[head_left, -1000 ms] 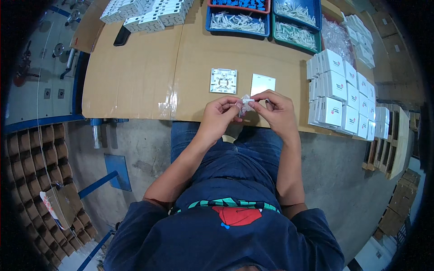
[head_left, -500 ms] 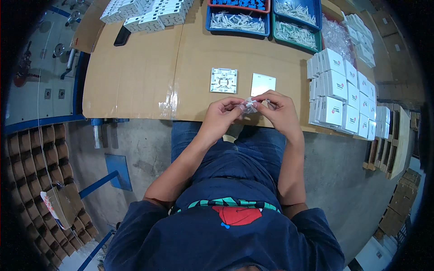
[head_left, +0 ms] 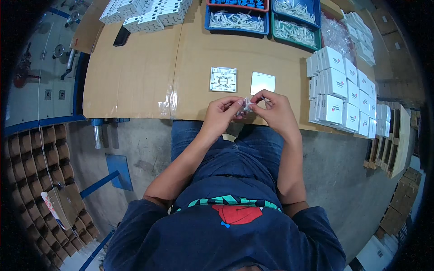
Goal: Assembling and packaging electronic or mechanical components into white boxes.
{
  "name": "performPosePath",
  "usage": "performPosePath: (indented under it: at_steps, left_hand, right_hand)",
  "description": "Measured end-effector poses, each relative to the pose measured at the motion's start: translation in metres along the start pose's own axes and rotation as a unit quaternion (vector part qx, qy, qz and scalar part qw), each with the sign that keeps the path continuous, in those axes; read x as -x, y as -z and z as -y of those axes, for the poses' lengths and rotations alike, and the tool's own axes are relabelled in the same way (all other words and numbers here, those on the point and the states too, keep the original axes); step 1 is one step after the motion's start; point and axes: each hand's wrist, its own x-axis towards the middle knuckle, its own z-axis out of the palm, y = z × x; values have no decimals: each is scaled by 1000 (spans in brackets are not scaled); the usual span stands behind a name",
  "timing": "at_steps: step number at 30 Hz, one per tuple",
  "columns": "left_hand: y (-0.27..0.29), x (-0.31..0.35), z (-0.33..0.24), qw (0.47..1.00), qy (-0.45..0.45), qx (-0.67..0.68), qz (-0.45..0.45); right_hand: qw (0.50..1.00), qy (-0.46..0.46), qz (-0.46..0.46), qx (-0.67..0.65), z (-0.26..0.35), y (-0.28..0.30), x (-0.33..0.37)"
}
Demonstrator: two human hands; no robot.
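Shifted slightly since half a second ago, the small crinkled clear-plastic packet sits pinched between left hand and right hand over the brown cardboard-covered desk's near edge, apparently being worked open, calling for firm pinches.

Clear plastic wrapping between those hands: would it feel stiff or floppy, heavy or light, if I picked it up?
The clear plastic wrapping is probably floppy, since it looks thin and crumpled. It is likely light, being so small between the left hand and right hand. It may be slippery, judging by its shine.
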Motion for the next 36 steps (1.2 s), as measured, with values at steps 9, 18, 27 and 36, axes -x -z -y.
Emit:
performPosePath:
  at_steps: [9,18,27,36]
  left_hand:
    - [1,-1,7,999,-32,11,9]
    - [5,-3,10,999,-41,-34,13]
    - [4,2,-5,995,36,88,-8]
    - [10,0,5,1000,17,7,22]
  right_hand:
    - [994,105,-8,3,-17,-4,-4]
    - [996,62,27,-61,-7,-8,0]
    - [992,65,32,-104,-2,-11,3]
    - [995,63,-5,-81,1,-6,4]
